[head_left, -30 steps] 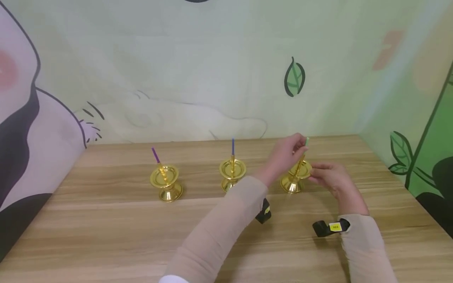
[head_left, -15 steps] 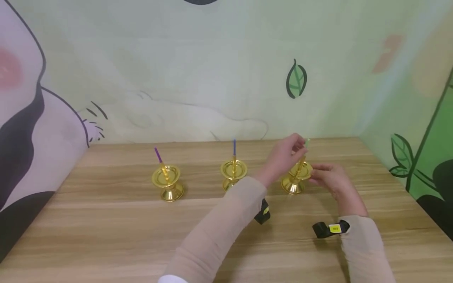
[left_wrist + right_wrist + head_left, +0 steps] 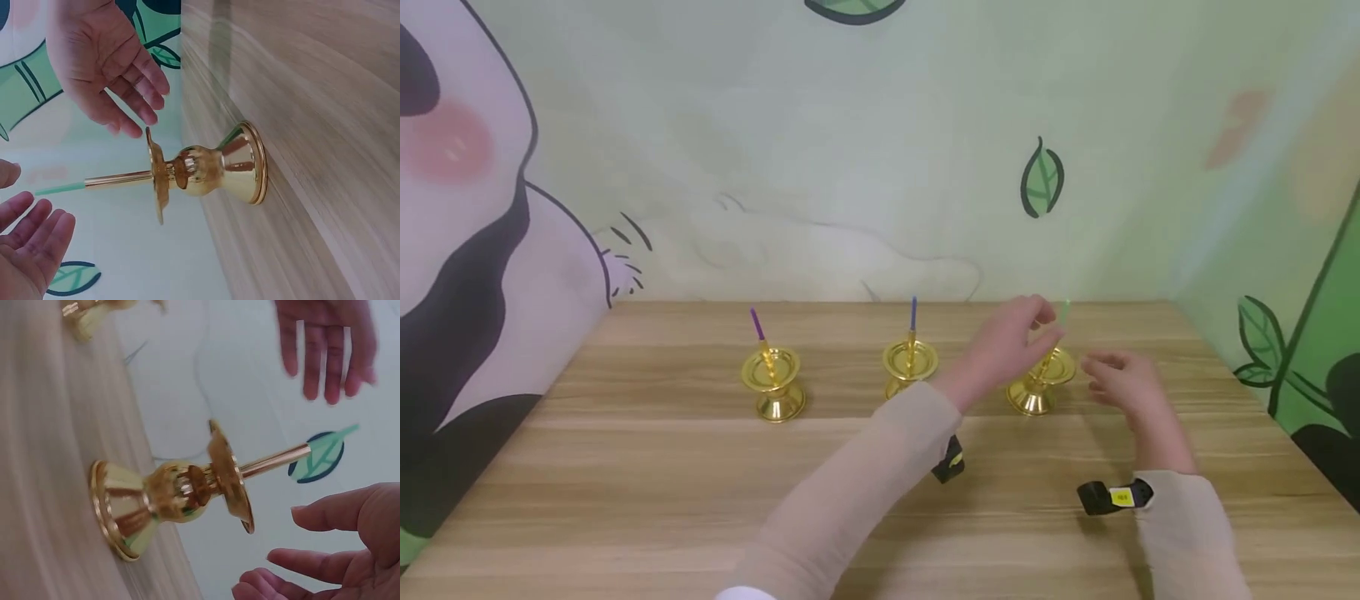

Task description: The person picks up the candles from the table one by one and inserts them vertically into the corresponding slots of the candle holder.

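A thin green candle (image 3: 59, 188) with a gold lower part stands in the rightmost gold candle holder (image 3: 1032, 398), leaning slightly right in the head view. My left hand (image 3: 1007, 342) is beside the candle's top; thumb and fingers are parted, and a gap shows between them and the candle in the right wrist view. To the right of the holder's dish (image 3: 230, 478) is my right hand (image 3: 1127, 387), fingers loosely bent and apart from the rim, holding nothing. The holder's base (image 3: 247, 164) rests upright on the wooden table (image 3: 700, 492).
A middle gold holder (image 3: 898, 360) carries a blue candle (image 3: 913, 313), its base partly behind my left arm. At left, another gold holder (image 3: 780, 404) has a tilted purple candle (image 3: 757, 324). A cartoon-printed backdrop (image 3: 820, 150) rises behind the table.
My right hand has let go of the holder's rim and drawn off to the right. My left fingers have loosened from the green candle. The head view has shifted slightly left.
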`<state>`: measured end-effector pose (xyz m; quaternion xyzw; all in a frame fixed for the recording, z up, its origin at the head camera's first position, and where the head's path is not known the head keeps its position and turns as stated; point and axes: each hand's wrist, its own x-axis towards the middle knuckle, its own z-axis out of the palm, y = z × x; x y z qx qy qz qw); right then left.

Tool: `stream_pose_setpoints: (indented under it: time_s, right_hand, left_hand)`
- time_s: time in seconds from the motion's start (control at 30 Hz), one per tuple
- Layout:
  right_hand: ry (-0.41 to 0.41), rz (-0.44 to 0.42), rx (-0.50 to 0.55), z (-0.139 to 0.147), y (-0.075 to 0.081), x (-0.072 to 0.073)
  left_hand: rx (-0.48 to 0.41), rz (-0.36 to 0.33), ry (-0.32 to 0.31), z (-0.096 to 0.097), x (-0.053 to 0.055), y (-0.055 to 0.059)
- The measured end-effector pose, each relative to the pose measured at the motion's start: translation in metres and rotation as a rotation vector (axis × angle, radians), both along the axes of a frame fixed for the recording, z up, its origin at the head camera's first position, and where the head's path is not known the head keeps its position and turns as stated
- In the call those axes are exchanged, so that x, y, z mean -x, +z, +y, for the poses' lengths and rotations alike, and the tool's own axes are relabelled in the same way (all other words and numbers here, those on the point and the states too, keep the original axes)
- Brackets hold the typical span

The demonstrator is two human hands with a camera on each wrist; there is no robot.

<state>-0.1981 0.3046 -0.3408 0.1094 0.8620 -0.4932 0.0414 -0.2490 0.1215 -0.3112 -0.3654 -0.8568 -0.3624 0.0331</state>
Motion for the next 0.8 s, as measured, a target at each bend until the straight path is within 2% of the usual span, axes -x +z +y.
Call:
stream_pose_setpoints:
  time_s: [0.27, 0.43, 0.5, 0.67, 0.8]
  right_hand:
    - [0.012, 0.062, -0.264, -0.001, 0.006, -0.011]
    - [0.040, 0.109, -0.354, -0.005, 0.010, -0.021]
    - [0.050, 0.151, -0.394, -0.010, 0.011, -0.024]
    - [0.096, 0.337, -0.518, -0.021, 0.011, -0.028]
    - [0.152, 0.443, -0.537, -0.030, 0.008, -0.032]
  left_hand:
    - [0.057, 0.085, -0.037, -0.012, -0.008, 0.004]
    - [0.063, 0.139, -0.049, -0.028, -0.016, 0.003]
    - [0.072, 0.150, -0.046, -0.037, -0.020, 0.000]
    - [0.099, 0.169, -0.016, -0.062, -0.032, -0.005]
    - [0.106, 0.180, 0.018, -0.081, -0.039, -0.007]
